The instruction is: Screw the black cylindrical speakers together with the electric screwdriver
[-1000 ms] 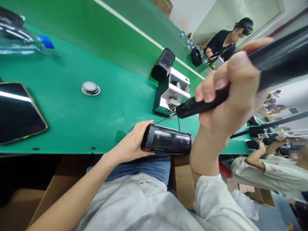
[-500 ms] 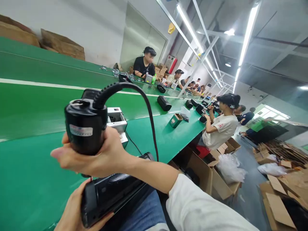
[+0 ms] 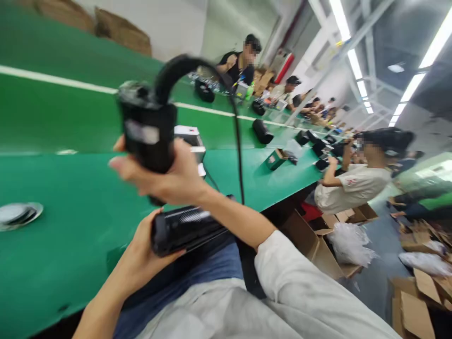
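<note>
My right hand (image 3: 176,176) is wrapped round the black body of a corded electric screwdriver (image 3: 146,134), held upright with a pale label towards me. Its thick cord (image 3: 237,136) arches from the top and drops on the right. Below it, my left hand (image 3: 144,252) grips the near end of a long black speaker (image 3: 190,230) with a perforated surface, lying over my lap. The screwdriver's lower end is just above the speaker's end; whether they touch I cannot tell. My right forearm covers part of the speaker.
On the green bench (image 3: 70,254) lie a stack of round discs (image 3: 16,214), a white device (image 3: 192,136), a small green box (image 3: 276,159) and a black speaker (image 3: 262,132). A co-worker (image 3: 360,183) sits to the right, beside open cartons (image 3: 318,245). Others work across the bench.
The view has swung left and down, bringing the stack of discs into sight. Both hands keep their holds on the screwdriver and the speaker. The co-worker across has raised a hand.
</note>
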`<control>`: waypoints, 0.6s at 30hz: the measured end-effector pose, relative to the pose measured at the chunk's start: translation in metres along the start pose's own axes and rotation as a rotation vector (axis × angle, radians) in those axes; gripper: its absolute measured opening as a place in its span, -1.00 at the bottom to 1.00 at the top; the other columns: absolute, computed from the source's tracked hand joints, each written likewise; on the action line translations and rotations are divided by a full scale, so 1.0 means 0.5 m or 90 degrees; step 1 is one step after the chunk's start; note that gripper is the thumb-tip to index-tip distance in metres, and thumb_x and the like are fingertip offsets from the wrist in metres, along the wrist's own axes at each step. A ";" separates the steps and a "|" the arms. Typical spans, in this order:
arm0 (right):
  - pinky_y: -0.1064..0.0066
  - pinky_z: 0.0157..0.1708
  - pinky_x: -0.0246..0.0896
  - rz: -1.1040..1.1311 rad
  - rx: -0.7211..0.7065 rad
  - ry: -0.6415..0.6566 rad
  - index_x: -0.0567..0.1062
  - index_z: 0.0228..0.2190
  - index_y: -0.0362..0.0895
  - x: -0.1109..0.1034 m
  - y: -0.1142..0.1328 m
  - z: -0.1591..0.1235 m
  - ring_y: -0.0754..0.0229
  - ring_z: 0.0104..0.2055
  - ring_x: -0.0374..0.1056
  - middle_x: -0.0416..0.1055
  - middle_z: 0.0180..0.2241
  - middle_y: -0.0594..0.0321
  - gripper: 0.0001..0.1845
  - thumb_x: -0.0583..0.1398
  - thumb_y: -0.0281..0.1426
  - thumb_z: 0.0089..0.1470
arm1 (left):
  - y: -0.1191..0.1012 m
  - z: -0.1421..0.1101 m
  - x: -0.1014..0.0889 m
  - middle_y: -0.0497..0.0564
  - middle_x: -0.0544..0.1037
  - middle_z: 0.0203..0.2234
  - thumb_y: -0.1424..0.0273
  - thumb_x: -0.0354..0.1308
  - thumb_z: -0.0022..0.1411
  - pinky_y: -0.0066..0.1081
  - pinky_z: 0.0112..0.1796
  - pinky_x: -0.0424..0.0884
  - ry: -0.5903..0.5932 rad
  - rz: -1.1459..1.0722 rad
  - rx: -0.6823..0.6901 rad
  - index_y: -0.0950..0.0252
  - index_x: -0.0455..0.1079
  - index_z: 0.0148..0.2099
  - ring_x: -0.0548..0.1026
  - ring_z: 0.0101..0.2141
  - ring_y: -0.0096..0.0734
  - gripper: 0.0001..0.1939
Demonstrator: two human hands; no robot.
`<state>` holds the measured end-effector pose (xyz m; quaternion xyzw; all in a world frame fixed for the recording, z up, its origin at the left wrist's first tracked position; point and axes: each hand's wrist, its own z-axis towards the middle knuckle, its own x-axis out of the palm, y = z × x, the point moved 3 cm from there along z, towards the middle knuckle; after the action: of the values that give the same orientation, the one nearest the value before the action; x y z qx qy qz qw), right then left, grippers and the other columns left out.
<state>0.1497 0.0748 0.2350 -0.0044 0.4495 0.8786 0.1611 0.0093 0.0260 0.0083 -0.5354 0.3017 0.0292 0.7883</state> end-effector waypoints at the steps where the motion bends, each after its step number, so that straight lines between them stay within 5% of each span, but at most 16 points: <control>1: 0.38 -0.63 0.26 0.016 -0.002 0.006 0.61 -0.21 0.18 -0.009 0.002 0.003 0.18 -0.53 0.46 0.32 -0.60 0.51 -0.50 0.56 0.12 -0.08 | -0.003 -0.002 -0.003 0.21 0.38 0.39 -0.02 0.45 0.29 0.40 0.36 0.45 0.004 -0.001 0.007 -0.02 -0.05 0.60 0.50 0.35 0.37 0.05; 4: 0.35 -0.66 0.20 0.162 -0.074 -0.011 0.54 -0.03 0.19 -0.055 -0.004 0.058 0.23 -0.65 0.28 0.16 -0.61 0.55 -0.55 0.49 -0.02 0.11 | -0.003 -0.005 -0.008 0.29 0.30 0.46 0.04 0.52 0.25 0.28 0.42 0.39 0.016 -0.014 -0.010 0.08 -0.06 0.61 0.42 0.43 0.30 0.12; 8: 0.28 -0.72 -0.01 0.233 -0.262 -0.129 0.47 -0.26 0.12 -0.116 -0.035 0.149 0.32 -0.72 0.04 0.15 -0.60 0.52 -0.84 0.37 -0.25 0.17 | -0.008 -0.008 -0.010 0.31 0.27 0.49 0.10 0.54 0.26 0.21 0.43 0.39 0.030 -0.030 -0.040 0.08 -0.07 0.62 0.38 0.46 0.26 0.14; 11: 0.23 -0.66 0.02 0.128 -0.247 -0.139 0.36 -0.32 0.14 -0.127 -0.078 0.180 0.30 -0.69 -0.02 0.07 -0.63 0.54 -0.64 0.40 -0.02 0.22 | -0.013 -0.009 -0.012 0.31 0.28 0.47 0.12 0.55 0.25 0.21 0.42 0.40 0.039 -0.044 -0.043 0.07 -0.09 0.63 0.39 0.44 0.26 0.15; 14: 0.22 -0.64 0.03 0.118 -0.213 -0.085 0.38 -0.28 0.17 -0.116 -0.123 0.188 0.31 -0.65 -0.02 0.16 -0.61 0.55 -0.41 0.45 0.28 0.06 | -0.015 -0.007 -0.014 0.30 0.29 0.46 0.11 0.55 0.26 0.21 0.43 0.38 0.048 -0.050 -0.045 0.07 -0.09 0.62 0.39 0.45 0.26 0.14; 18: 0.21 -0.60 -0.04 0.181 -0.129 -0.105 0.42 -0.27 0.20 -0.098 -0.175 0.200 0.29 -0.57 -0.04 0.18 -0.59 0.53 -0.30 0.52 0.34 -0.17 | -0.016 -0.005 -0.014 0.30 0.28 0.47 0.09 0.55 0.25 0.24 0.44 0.36 0.047 -0.051 -0.046 0.08 -0.08 0.61 0.38 0.45 0.27 0.14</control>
<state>0.2349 0.1881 0.2330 0.1148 0.3400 0.9308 0.0702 0.0052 0.0224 0.0179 -0.5757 0.3075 -0.0111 0.7575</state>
